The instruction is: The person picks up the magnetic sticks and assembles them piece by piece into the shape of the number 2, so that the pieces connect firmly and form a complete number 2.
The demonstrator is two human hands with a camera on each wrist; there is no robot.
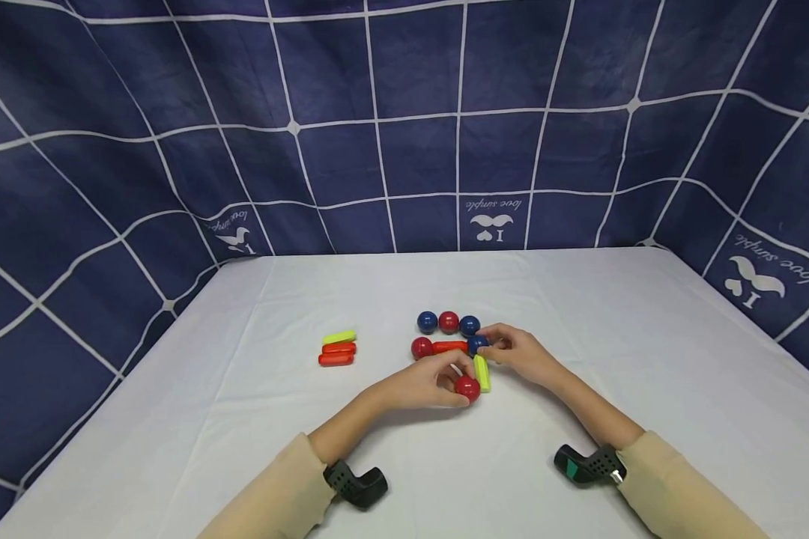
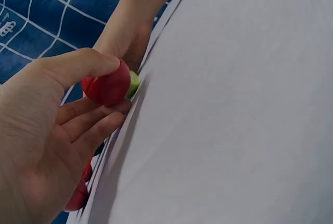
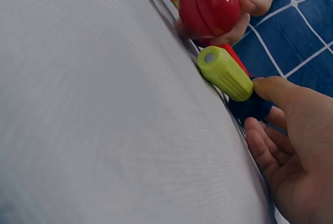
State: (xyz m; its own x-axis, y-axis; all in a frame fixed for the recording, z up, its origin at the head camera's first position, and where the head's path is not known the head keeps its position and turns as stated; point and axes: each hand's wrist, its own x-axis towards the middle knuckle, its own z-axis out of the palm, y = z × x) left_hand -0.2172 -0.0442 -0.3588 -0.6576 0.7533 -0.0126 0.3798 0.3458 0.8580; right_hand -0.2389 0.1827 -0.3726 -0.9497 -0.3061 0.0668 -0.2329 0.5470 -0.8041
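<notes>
My left hand point(image 1: 419, 382) pinches a red ball point(image 1: 467, 388) between thumb and fingers, at the near end of a yellow-green rod point(image 1: 482, 374). In the right wrist view this rod point(image 3: 226, 74) shows a grey disc on its end face and grooves along its side. My right hand point(image 1: 527, 355) grips a dark blue ball point(image 1: 477, 344) at the rod's far end, thumb on one side and fingers on the other. From that blue ball a red rod point(image 1: 449, 346) runs left to another red ball point(image 1: 422, 347).
Behind these lies a row of a blue ball point(image 1: 428, 323), a red ball point(image 1: 448, 322) and a second blue ball point(image 1: 469, 325). Left of the hands, a yellow-green rod point(image 1: 339, 337) lies beside two red rods point(image 1: 337, 359). A dark blue checked cloth point(image 1: 411, 150) surrounds the white table point(image 1: 270, 449).
</notes>
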